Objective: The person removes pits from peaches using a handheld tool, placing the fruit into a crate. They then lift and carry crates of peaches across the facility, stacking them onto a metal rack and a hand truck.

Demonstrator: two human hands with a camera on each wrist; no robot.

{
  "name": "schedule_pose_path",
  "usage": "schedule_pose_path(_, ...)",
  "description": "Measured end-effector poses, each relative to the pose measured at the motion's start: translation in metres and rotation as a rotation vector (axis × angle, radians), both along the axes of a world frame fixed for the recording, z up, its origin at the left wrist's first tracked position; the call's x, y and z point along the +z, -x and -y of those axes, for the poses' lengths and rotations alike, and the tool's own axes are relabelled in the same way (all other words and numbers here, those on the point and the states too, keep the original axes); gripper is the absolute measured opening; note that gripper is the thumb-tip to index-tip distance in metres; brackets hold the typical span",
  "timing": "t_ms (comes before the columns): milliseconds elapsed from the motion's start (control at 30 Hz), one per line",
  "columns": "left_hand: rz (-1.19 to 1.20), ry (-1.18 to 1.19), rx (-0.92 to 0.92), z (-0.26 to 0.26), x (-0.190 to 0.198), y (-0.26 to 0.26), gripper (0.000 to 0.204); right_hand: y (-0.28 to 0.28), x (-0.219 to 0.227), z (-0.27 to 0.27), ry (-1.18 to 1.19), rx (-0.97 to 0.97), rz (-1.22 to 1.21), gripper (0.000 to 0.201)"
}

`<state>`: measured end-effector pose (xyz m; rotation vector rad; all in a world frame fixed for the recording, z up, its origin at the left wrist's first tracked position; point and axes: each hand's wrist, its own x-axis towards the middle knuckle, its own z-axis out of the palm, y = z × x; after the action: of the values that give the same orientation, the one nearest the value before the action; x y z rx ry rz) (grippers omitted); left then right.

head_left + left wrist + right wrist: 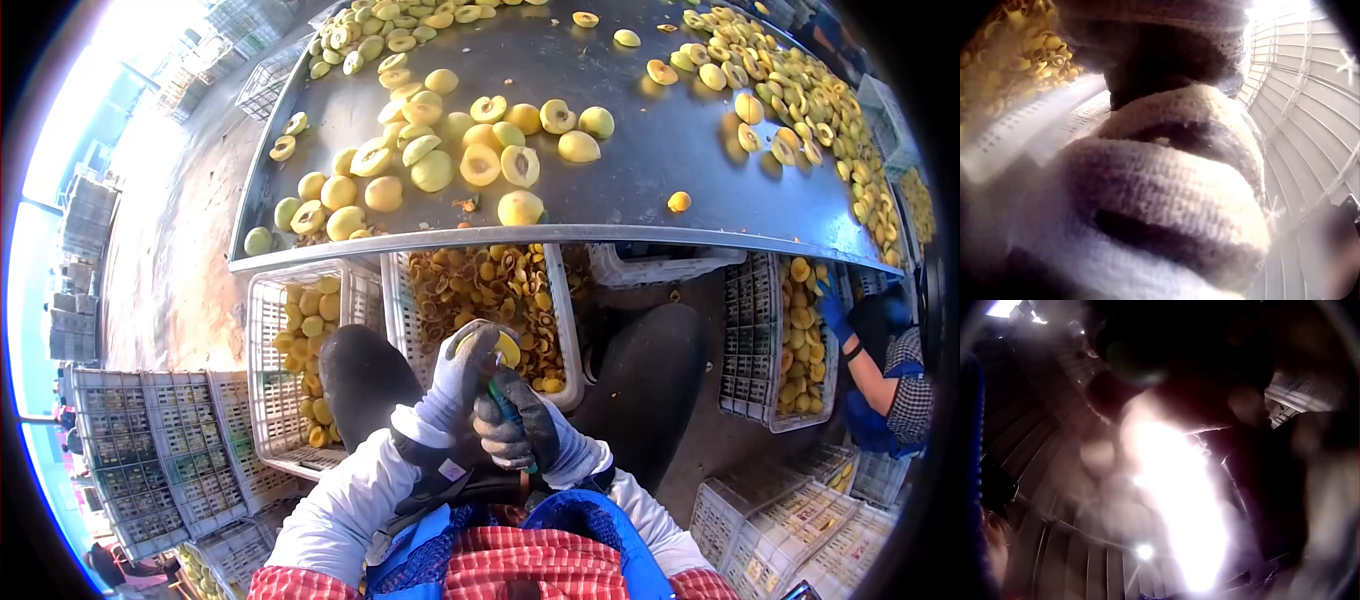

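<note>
In the head view the gloved left hand grips a yellow fruit piece, whose cut face shows past the fingers. The gloved right hand is curled round a tool with a green handle, held against the left hand. Where the tool meets the fruit is hidden by the gloves. Below both hands stands a white crate of fruit scraps. The left wrist view shows curled glove fingers close up, with the scraps at upper left. Glare and dark blur hide the work in the right wrist view.
A metal table with fruit halves spans the front, its raised edge just beyond the crates. A crate of fruit stands at left, stacked crates farther left. Another person's gloved hand is at a crate on the right.
</note>
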<state>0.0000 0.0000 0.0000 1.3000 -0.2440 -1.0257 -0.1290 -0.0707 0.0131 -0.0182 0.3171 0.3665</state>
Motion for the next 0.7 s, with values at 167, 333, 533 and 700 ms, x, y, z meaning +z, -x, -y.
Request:
schedule_pose_path(167, -0.096, -0.019, 0.063, 0.008, 0.002, -0.003, 0.027, -0.007, 0.008, 0.002, 0.250, -0.040, -0.031, 0.051)
schedule_pose_path(333, -0.015, -0.056, 0.066, 0.007, -0.001, 0.006, 0.023, 0.007, 0.010, 0.000, 0.365, -0.037, -0.050, 0.051)
schedule_pose_path(533, 0.747, 0.116, -0.312, 0.013, 0.054, -0.018, 0.025, 0.006, 0.018, -0.002, -0.313, -0.020, 0.214, 0.047)
schedule_pose_path(700, 0.170, 0.075, -0.113, 0.009, 0.048, -0.004, 0.022, -0.007, 0.007, -0.011, -0.476, -0.075, 0.314, 0.047)
